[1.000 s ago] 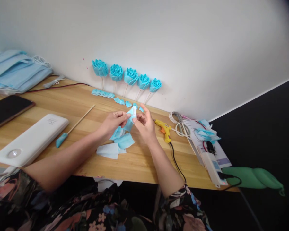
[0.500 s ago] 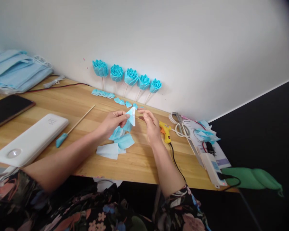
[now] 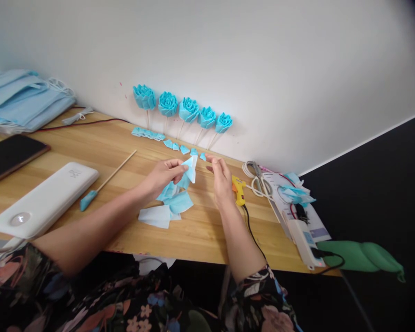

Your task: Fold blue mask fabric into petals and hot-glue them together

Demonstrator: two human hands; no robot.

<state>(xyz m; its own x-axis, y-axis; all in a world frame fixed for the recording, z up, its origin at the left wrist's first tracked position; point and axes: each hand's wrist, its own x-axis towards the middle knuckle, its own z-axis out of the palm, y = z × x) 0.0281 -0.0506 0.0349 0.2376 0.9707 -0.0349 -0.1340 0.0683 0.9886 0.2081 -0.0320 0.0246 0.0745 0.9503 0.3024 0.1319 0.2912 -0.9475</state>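
A: Where's the piece [image 3: 191, 169]?
B: Mid-bench [image 3: 200, 242], in the left hand [image 3: 168, 174], just above the sheets [image 3: 179, 203]. Grip is a narrow pinch on its left side, thumb against fingers; probably to leave the pale right edge free.
A: Right hand [image 3: 222, 179]?
B: Grip loosely parted, looks empty, just right of the piece, not touching it. Fingertips near the right end of the folded bits [image 3: 184, 149].
A: Why are the flowers [image 3: 188, 109] far back?
B: Heads lean on the wall [image 3: 269, 78]; thin stems likely wouldn't stand alone, and leaning keeps petals uncrushed. Folded bits sit in a row in front, presumably sorted. Sheets lie near, easy for either hand. Glue gun [image 3: 240, 190] is on its side at right, likely for the right hand. Stick [image 3: 117, 172] lies left, out of the way.
A: What's changed?
B: A second ago both hands were on the piece. Now the right one is off, moved right, covering more of the glue gun. Left hand hardly moved. Flowers, sheets, stick: same.
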